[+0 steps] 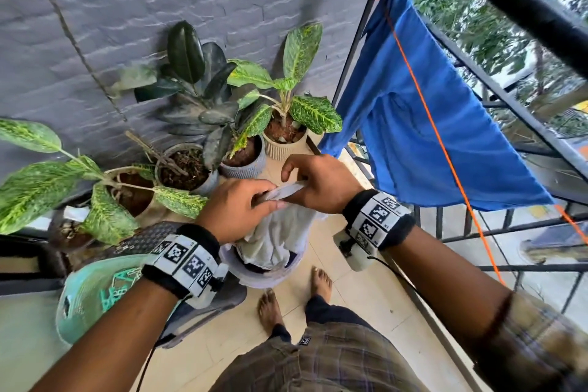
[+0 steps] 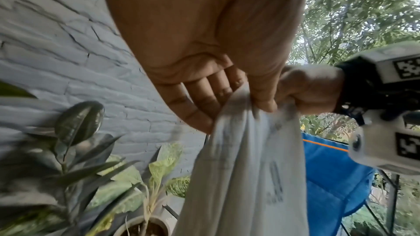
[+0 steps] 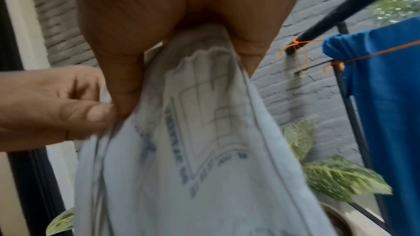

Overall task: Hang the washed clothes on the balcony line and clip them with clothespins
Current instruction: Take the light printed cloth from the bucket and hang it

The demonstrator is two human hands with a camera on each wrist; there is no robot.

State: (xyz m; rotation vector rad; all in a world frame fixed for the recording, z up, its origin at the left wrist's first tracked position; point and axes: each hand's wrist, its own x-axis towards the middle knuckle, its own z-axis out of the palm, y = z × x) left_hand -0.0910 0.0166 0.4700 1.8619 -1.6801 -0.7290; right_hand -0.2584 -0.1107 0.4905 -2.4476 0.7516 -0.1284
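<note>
A white printed garment (image 1: 276, 232) hangs from both hands above a pale bucket (image 1: 264, 278) on the floor. My left hand (image 1: 254, 204) pinches its bunched top edge between thumb and fingers. My right hand (image 1: 308, 188) grips the same edge just to the right, and the two hands touch. The left wrist view shows the left hand (image 2: 229, 96) on the cloth (image 2: 245, 177). In the right wrist view the right hand (image 3: 127, 82) clamps the cloth (image 3: 193, 150). A blue garment (image 1: 429, 137) hangs over the orange line (image 1: 410, 70) at the right.
Several potted plants (image 1: 280, 124) stand along the grey brick wall ahead. A chair at the left carries a teal container (image 1: 92, 296) with teal clips. The black railing (image 1: 515, 111) runs along the right. My bare feet (image 1: 270, 312) stand on the tiled floor behind the bucket.
</note>
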